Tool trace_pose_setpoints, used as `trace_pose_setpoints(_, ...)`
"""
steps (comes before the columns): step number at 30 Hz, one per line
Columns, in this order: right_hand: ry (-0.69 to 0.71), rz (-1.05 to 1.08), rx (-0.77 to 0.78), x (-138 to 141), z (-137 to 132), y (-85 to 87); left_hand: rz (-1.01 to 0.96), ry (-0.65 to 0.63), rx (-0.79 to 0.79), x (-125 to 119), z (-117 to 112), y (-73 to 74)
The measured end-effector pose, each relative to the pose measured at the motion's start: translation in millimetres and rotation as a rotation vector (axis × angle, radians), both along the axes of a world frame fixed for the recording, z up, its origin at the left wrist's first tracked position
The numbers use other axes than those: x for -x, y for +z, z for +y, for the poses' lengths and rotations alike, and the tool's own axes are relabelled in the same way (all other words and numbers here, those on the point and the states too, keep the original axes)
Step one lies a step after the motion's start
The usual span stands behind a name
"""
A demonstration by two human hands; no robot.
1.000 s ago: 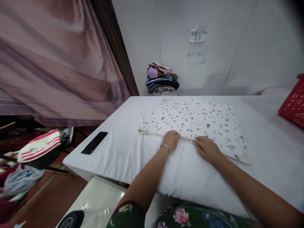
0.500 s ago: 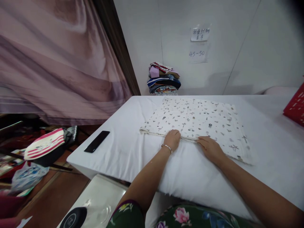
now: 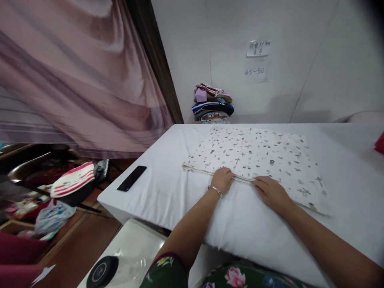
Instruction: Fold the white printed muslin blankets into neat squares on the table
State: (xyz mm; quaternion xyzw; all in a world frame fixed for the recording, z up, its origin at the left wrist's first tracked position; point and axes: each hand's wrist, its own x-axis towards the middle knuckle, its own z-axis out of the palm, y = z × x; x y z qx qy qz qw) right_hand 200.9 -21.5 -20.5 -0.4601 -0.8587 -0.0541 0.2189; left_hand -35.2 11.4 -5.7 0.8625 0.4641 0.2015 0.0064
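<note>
A white cloth printed with small dark figures (image 3: pixel 255 154) lies folded flat on the white-covered table (image 3: pixel 168 192). My left hand (image 3: pixel 222 180), a bracelet on its wrist, rests on the cloth's near edge with the fingers curled over the hem. My right hand (image 3: pixel 270 190) lies beside it on the same edge, fingers pressed down on the fabric. Both hands touch the cloth about a hand's width apart.
A black phone (image 3: pixel 132 178) lies near the table's left corner. A stack of folded clothes (image 3: pixel 212 103) stands against the wall at the back. A pink curtain (image 3: pixel 75 80) hangs left. Bags and striped fabric (image 3: pixel 72 184) clutter the floor. A red basket's corner (image 3: pixel 380 143) shows at right.
The view has shifted to the left, so the red basket has nearly left the frame. My hands stay on the cloth's near edge in the same hold.
</note>
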Motion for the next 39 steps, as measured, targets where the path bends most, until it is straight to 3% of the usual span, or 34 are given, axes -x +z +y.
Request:
trace_pose_setpoints(8, -0.023, -0.063, -0.046, -3.0, 0.2, -6.7, 0.107, 0.026, 0.026, -3.1, -0.2, -0.2)
trace_pose_setpoints(24, -0.099, -0.077, 0.013, -0.9, 3.1, -6.9, 0.188, 0.109, 0.031, -6.7, 5.1, -5.0)
trace_pose_setpoints(33, -0.055, -0.117, -0.055, 1.1, -14.6, 0.5, 0.212, 0.010, -0.096, 5.4, -13.1, 0.6)
trace_pose_setpoints(39, -0.043, -0.179, -0.090, 16.0, -13.5, -0.8, 0.228, 0.025, -0.033, 3.5, -13.7, 2.5)
